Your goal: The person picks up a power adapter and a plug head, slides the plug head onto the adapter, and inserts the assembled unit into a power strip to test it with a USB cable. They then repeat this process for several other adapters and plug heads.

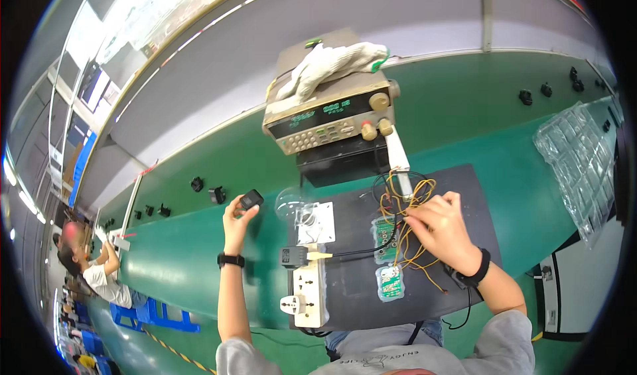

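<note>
My left hand (235,225) is raised over the left part of the green bench, fingers closed round a small black power adapter (251,199). Over the dark mat, my right hand (440,224) pinches at a black cable (361,252), among thin yellow wires (424,190). That cable runs to a pale plug at a second dark adapter (292,257) standing on a white power strip (309,311). Below the wires lie two green circuit boards, the upper board (383,237) and the lower board (391,283). My right fingertips partly hide the pinched spot.
A bench meter (332,120) with knobs and a lit display stands at the back, a white glove (335,66) on top. Several black adapters (217,194) line the bench's back. A clear plastic blister tray (578,169) lies at right. Another person (99,269) sits far left.
</note>
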`<state>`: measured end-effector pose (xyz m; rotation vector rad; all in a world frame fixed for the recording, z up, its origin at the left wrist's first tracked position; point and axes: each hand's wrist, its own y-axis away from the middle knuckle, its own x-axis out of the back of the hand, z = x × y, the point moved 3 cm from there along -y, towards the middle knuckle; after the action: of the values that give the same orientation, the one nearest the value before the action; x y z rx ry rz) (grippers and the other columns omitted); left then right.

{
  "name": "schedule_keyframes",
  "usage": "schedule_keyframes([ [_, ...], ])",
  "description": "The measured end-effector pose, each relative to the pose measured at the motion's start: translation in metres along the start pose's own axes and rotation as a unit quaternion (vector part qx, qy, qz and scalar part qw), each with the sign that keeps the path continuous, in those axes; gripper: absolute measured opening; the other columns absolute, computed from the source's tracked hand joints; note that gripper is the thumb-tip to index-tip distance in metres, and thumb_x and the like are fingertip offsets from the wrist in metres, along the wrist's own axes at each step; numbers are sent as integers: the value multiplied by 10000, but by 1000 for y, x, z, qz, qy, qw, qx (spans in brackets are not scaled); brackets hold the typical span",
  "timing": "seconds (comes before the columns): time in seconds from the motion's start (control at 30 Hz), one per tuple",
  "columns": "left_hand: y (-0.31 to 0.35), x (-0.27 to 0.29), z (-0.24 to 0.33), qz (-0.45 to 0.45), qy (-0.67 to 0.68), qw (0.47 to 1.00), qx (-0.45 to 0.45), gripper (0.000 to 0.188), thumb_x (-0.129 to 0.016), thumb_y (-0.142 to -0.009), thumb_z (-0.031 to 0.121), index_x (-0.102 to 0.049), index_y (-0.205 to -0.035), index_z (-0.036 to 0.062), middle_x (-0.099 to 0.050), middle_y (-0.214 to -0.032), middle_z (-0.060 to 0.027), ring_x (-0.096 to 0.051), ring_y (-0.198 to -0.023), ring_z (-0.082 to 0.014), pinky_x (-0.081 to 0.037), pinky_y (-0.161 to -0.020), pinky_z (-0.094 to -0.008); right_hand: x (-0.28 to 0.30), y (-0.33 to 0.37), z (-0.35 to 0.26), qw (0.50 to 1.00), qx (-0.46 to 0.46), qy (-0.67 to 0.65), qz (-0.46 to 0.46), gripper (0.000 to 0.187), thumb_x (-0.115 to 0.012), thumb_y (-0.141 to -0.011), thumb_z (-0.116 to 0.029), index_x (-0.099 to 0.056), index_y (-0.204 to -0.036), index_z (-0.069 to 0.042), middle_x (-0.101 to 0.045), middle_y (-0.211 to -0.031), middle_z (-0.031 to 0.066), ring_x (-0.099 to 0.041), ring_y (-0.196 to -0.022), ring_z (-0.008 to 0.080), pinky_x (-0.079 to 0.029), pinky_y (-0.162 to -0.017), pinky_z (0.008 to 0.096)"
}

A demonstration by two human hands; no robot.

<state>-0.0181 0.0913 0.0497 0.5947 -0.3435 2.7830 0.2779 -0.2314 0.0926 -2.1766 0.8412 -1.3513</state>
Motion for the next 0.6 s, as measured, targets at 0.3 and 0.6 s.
schedule_keyframes([
  [0.3,-29,-41,17,78,123,989,-28,737,-681,-838,268,-264,-1413,73,-494,-1131,-95,-563,-880,-146,-459,-695,-258,-42,17,-46,984,127,-34,-117,257,-682,-799,-279,-662,-977,-95,-626,-920,-7,-560,-910,142,-289,-944,446],
  [0.6,103,-16,61,-305,14,939,-156,631,-781,-687,224,-530,-1241,55,-586,-1133,-65,-551,-1050,-191,-413,-902,-316,-50,14,-46,980,94,-94,-147,77,-704,-761,-167,-701,-772,-91,-615,-663,7,-556,-755,144,-300,-918,432],
])
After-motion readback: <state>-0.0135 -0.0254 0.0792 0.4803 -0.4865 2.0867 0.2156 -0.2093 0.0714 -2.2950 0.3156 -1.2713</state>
